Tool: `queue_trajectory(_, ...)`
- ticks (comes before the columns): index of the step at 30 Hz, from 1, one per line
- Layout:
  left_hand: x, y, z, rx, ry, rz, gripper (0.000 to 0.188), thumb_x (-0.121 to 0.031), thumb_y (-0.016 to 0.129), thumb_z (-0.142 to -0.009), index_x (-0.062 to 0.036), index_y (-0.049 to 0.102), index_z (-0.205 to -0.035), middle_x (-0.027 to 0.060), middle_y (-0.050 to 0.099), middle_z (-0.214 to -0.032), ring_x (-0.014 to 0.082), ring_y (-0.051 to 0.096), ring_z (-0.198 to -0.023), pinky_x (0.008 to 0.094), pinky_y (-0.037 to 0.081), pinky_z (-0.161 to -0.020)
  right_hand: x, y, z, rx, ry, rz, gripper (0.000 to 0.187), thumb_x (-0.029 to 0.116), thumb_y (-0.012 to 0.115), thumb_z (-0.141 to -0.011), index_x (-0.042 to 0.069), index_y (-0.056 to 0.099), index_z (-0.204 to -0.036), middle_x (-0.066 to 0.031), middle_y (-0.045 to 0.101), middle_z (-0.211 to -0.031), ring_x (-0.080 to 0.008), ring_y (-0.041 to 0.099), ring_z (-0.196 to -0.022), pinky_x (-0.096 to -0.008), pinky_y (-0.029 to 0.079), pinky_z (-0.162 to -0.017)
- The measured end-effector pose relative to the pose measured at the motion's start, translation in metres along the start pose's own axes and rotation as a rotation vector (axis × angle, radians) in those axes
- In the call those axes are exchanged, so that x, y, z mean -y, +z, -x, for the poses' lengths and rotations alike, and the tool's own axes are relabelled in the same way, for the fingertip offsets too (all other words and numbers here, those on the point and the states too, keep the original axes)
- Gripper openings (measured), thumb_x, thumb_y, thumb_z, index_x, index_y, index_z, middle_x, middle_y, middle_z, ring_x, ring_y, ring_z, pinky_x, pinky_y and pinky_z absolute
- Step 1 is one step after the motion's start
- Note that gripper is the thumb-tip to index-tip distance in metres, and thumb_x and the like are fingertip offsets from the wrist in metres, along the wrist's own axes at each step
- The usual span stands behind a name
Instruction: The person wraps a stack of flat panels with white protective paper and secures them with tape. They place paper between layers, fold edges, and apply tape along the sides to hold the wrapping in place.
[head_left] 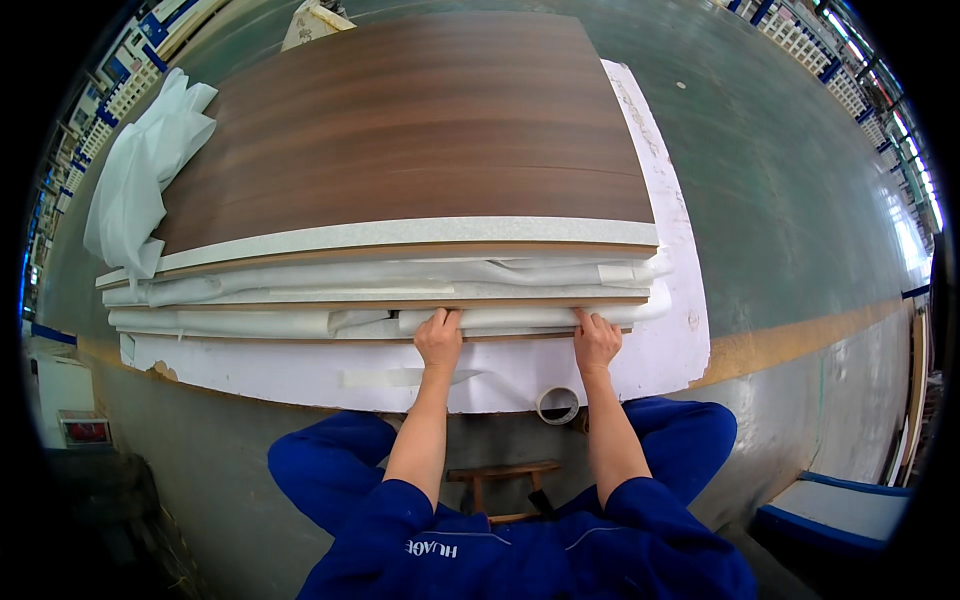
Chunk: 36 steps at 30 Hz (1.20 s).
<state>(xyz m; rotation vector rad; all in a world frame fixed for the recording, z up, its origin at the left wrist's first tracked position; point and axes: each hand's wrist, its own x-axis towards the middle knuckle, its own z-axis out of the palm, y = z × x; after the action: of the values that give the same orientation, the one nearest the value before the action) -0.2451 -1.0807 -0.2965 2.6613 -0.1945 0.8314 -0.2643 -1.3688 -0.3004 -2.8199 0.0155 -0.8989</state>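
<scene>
A stack of wood-grain brown panels (410,130) lies in front of me, with pale strips along the near edges. White foam wrap (510,318) is folded and rolled between the layers at the near side. My left hand (438,342) is closed with its curled fingers on this wrap near the middle. To its right, my right hand (597,342) grips the same wrap near the right end, thumb and forefinger at the lower panels' edge. The fingertips of both hands are partly hidden in the gap between panels.
Under the stack is a white board (672,340) with chipped edges. A roll of tape (541,403) rests at its near edge, and a thin pale strip (385,378) lies to the left. Crumpled white foam (150,170) hangs at the stack's left. Between my knees stands a wooden stool (505,470).
</scene>
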Motion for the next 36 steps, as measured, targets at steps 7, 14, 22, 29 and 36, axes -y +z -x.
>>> queue_trajectory(7, 0.01, 0.001, 0.006, -0.068, 0.051, 0.038, 0.02, -0.004, 0.067, -0.065, -0.0135, 0.069, -0.083, 0.003, 0.051, -0.072, 0.0224, 0.054, -0.058, 0.0358, 0.045, -0.051, -0.005, -0.002, 0.004, 0.041, -0.126, 0.005, 0.031, 0.007, 0.065, -0.069, 0.016, 0.068, -0.098, 0.0, 0.052, -0.063, -0.0174, 0.054, -0.06, -0.0334, 0.037, -0.062)
queue_trajectory(14, 0.04, -0.014, 0.001, -0.061, 0.175, 0.041, 0.014, -0.005, 0.065, -0.072, -0.0096, 0.068, -0.084, 0.0043, 0.051, -0.074, 0.0229, 0.052, -0.063, 0.0359, 0.044, -0.055, 0.004, 0.012, 0.012, 0.129, -0.287, 0.028, 0.032, 0.013, 0.066, -0.076, 0.007, 0.064, -0.107, -0.0002, 0.052, -0.066, -0.0154, 0.054, -0.061, -0.0329, 0.036, -0.063)
queue_trajectory(22, 0.059, -0.024, 0.001, 0.053, 0.217, 0.021, 0.025, -0.006, 0.068, -0.069, -0.009, 0.069, -0.093, 0.0048, 0.051, -0.075, 0.0242, 0.053, -0.073, 0.0371, 0.041, -0.064, 0.018, 0.005, -0.004, 0.228, -0.341, -0.034, 0.033, 0.011, 0.054, -0.078, 0.004, 0.059, -0.109, -0.003, 0.058, -0.08, -0.0169, 0.058, -0.075, -0.0332, 0.04, -0.07)
queue_trajectory(29, 0.057, -0.03, -0.005, 0.061, 0.298, 0.023, 0.023, -0.008, 0.071, -0.068, -0.0091, 0.07, -0.091, 0.003, 0.052, -0.072, 0.0218, 0.054, -0.068, 0.0359, 0.039, -0.059, -0.028, -0.014, 0.001, 0.112, -0.237, 0.07, 0.033, 0.011, 0.055, -0.078, 0.016, 0.063, -0.109, 0.0007, 0.05, -0.071, -0.0172, 0.053, -0.07, -0.0346, 0.036, -0.063)
queue_trajectory(36, 0.058, -0.021, 0.003, 0.07, 0.202, 0.104, 0.023, -0.008, 0.071, -0.068, -0.0079, 0.07, -0.092, 0.007, 0.057, -0.074, 0.0261, 0.058, -0.071, 0.038, 0.046, -0.064, -0.086, -0.009, 0.0, 0.13, -0.081, 0.204, 0.013, 0.021, 0.064, -0.078, 0.016, 0.064, -0.09, 0.001, 0.053, -0.069, -0.0167, 0.054, -0.071, -0.0365, 0.036, -0.062)
